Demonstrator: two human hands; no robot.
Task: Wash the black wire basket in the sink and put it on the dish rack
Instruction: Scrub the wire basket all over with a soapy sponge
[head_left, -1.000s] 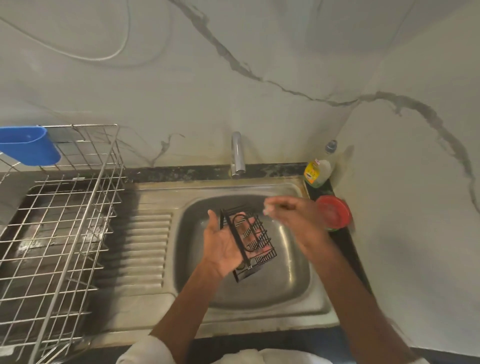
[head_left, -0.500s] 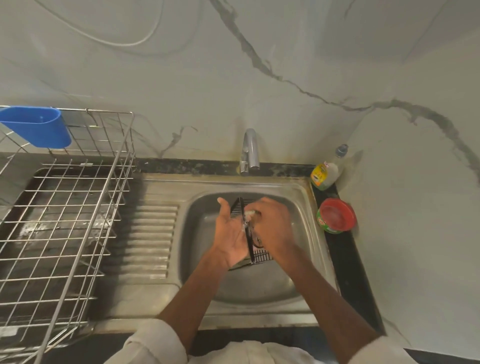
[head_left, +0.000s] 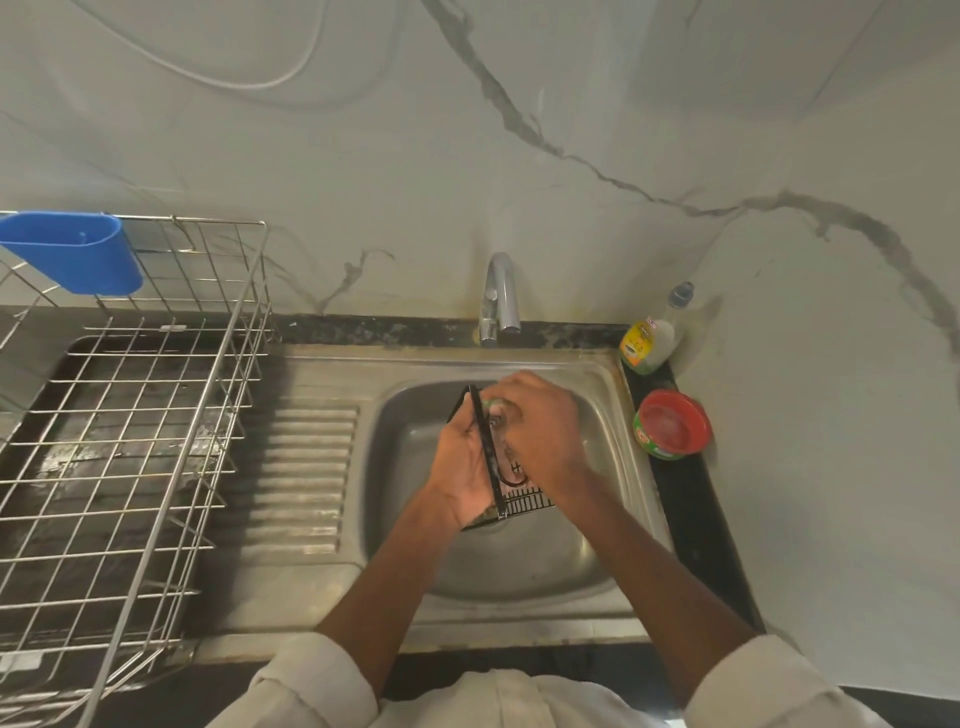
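The black wire basket (head_left: 524, 503) stands on edge over the steel sink (head_left: 613, 467), mostly hidden between my hands. My left hand (head_left: 464, 467) grips it from the left along its black frame. My right hand (head_left: 540, 436) is pressed against the basket's inner side, closed on a small green scrub pad (head_left: 491, 403) that just peeks out by the fingertips. The wire dish rack (head_left: 130, 431) stands on the counter left of the sink with nothing on its grid.
A blue plastic holder (head_left: 72, 252) hangs on the rack's back left corner. The tap (head_left: 500, 299) rises behind the basin; no water stream shows. A dish-soap bottle (head_left: 649, 343) and a red-topped tub (head_left: 672, 425) sit on the dark ledge right of the sink. A ribbed drainboard (head_left: 306, 473) lies between.
My right hand came from the red tub side onto the basket and now covers its wire side. The left hand turned the basket more on edge. The view shifted slightly.
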